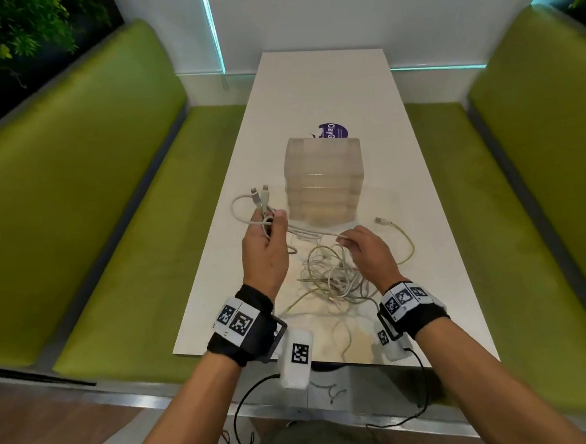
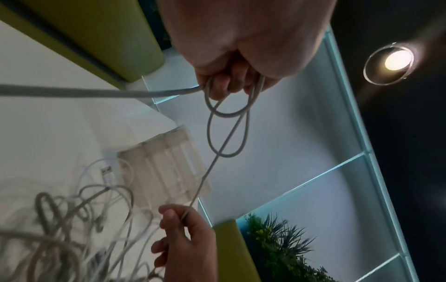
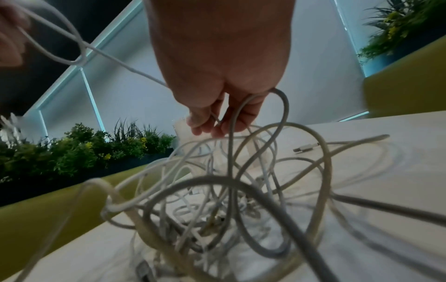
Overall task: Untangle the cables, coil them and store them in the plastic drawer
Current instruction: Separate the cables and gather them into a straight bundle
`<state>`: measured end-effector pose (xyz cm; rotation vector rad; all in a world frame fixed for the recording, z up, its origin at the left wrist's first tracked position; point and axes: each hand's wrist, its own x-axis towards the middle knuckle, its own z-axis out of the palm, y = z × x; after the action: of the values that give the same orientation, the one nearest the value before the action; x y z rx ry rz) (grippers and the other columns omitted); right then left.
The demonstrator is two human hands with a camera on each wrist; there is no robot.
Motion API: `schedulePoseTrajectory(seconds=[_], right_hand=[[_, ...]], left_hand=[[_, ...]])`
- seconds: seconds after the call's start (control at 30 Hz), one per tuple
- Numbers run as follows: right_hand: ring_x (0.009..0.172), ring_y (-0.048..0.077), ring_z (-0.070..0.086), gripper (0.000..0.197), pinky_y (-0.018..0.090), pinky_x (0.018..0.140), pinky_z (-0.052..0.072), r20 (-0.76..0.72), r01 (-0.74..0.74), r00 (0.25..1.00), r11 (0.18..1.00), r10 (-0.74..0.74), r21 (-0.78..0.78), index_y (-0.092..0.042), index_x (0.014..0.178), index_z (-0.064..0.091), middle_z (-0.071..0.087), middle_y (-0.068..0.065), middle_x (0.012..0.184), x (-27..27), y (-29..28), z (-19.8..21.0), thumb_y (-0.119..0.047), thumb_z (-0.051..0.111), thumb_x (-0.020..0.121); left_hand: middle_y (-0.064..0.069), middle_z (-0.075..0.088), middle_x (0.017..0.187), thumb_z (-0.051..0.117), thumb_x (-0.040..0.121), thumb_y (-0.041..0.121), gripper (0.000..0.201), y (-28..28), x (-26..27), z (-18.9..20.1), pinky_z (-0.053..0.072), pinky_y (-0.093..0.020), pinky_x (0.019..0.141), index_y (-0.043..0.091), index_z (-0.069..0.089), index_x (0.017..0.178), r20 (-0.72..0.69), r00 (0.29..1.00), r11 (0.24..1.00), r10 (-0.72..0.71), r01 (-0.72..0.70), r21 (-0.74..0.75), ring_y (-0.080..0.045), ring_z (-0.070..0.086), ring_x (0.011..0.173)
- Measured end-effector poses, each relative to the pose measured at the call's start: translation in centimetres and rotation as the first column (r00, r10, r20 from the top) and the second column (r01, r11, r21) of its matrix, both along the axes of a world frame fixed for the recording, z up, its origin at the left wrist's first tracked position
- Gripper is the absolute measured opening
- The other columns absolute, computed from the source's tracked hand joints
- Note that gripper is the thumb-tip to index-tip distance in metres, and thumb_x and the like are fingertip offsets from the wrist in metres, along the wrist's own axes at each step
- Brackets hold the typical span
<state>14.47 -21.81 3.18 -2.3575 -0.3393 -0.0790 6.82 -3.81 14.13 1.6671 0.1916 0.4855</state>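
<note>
A tangle of white cables (image 1: 333,281) lies on the white table (image 1: 325,93), just in front of a translucent plastic drawer unit (image 1: 323,182). My left hand (image 1: 266,233) is raised left of the drawers and grips loops of a white cable (image 2: 226,131), two plug ends (image 1: 260,193) sticking up past the fingers. From there the cable runs taut to my right hand (image 1: 354,242), which pinches it above the tangle (image 3: 217,200). In the left wrist view the right hand (image 2: 183,234) pinches the thin strand. A yellowish cable (image 1: 408,245) with a USB plug (image 1: 382,220) curves to the right.
Green padded benches (image 1: 88,200) flank the table on both sides. A purple round sticker (image 1: 334,131) shows behind the drawers. White wall panels with cyan light strips rise at the far end, and plants (image 3: 79,148) sit behind the benches. Wrist camera leads hang below the near table edge.
</note>
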Motion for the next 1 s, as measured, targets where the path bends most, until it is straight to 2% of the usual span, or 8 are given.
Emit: schedulePoseTrajectory(seconds=[0.2,0.3,0.4,0.5,0.6,0.67,0.87,1.0], right_hand=[[0.092,0.024,0.062,0.017,0.028,0.077,0.043,-0.008,0.081,0.997,0.996,-0.081,0.037,-0.007,0.100,0.071,0.064,0.005,0.097,1.0,-1.0,0.0,-0.011,0.056,0.094],[0.095,0.015,0.064,0.015,0.035,0.086,0.052,-0.012,0.031,0.999,0.990,-0.030,0.137,-0.004,0.093,0.071,0.064,0.003,0.097,0.6,-0.6,0.5,-0.004,0.056,0.092],[0.090,-0.004,0.058,0.016,0.019,0.080,0.050,0.064,-0.034,0.998,0.996,0.029,0.088,-0.004,0.097,0.072,0.060,-0.004,0.096,-0.2,0.2,1.4,-0.003,0.058,0.090],[0.080,0.003,0.057,0.023,0.015,0.064,0.045,0.122,-0.072,0.990,0.997,0.072,-0.006,-0.015,0.104,0.071,0.053,-0.011,0.095,-1.0,0.6,1.7,-0.003,0.060,0.087],[0.070,0.017,0.057,0.010,0.030,0.057,0.046,0.151,-0.081,0.983,0.980,0.109,-0.182,-0.020,0.093,0.067,0.053,-0.009,0.097,-1.4,0.8,1.7,-0.018,0.061,0.086],[0.074,0.021,0.060,0.011,0.035,0.060,0.049,0.138,-0.059,0.987,0.988,0.079,-0.146,-0.019,0.094,0.068,0.056,-0.006,0.098,-1.4,0.9,1.9,-0.019,0.060,0.086],[0.069,0.014,0.051,0.010,0.033,0.062,0.045,0.172,-0.040,0.984,0.999,0.036,0.021,-0.012,0.090,0.068,0.061,0.000,0.085,-1.5,1.1,3.2,-0.008,0.062,0.082],[0.063,0.002,0.049,0.012,0.026,0.066,0.042,0.034,-0.114,0.993,0.979,0.110,0.169,-0.017,0.094,0.072,0.066,-0.004,0.091,-1.6,0.3,4.4,-0.019,0.072,0.081]], left_hand=[[0.005,0.040,0.063,0.048,0.099,0.020,0.025,2.2,-0.2,1.0,0.038,-0.031,0.056,0.020,0.046,0.073,0.026,0.998,0.996,0.059,-0.057,-0.071,-0.016,0.040,0.059],[0.005,0.040,0.059,0.049,0.098,0.023,0.028,1.7,0.3,0.2,0.033,-0.027,0.051,0.019,0.044,0.070,-0.103,0.993,0.994,-0.059,0.068,0.082,-0.009,0.037,0.050],[0.003,0.049,0.061,0.050,0.097,0.029,0.025,-0.2,1.1,-1.8,0.035,-0.024,0.049,0.014,0.050,0.078,-0.297,0.938,0.940,-0.177,0.251,0.233,-0.006,0.044,0.050],[0.004,0.057,0.070,0.052,0.095,0.036,0.024,-2.2,1.7,-3.7,0.038,-0.024,0.055,0.014,0.057,0.087,-0.417,0.874,0.898,-0.250,0.371,0.238,-0.011,0.052,0.062],[0.002,0.067,0.089,0.057,0.093,0.036,0.024,-3.7,2.0,-4.3,0.042,-0.021,0.066,0.014,0.062,0.102,-0.436,0.839,0.904,-0.325,0.411,0.119,-0.012,0.061,0.080],[-0.002,0.068,0.094,0.059,0.091,0.038,0.029,-4.2,2.1,-4.3,0.043,-0.021,0.066,0.013,0.062,0.105,-0.444,0.839,0.908,-0.313,0.401,0.117,-0.016,0.062,0.084],[0.005,0.045,0.063,0.049,0.096,0.022,0.029,-3.9,1.8,-3.5,0.030,-0.017,0.048,0.020,0.043,0.068,-0.452,0.835,0.851,-0.314,0.459,0.256,-0.014,0.042,0.058],[0.005,0.041,0.061,0.052,0.095,0.022,0.027,-1.4,0.5,-3.2,0.033,-0.027,0.057,0.017,0.046,0.069,-0.402,0.842,0.877,-0.361,0.453,0.160,-0.013,0.038,0.056]])
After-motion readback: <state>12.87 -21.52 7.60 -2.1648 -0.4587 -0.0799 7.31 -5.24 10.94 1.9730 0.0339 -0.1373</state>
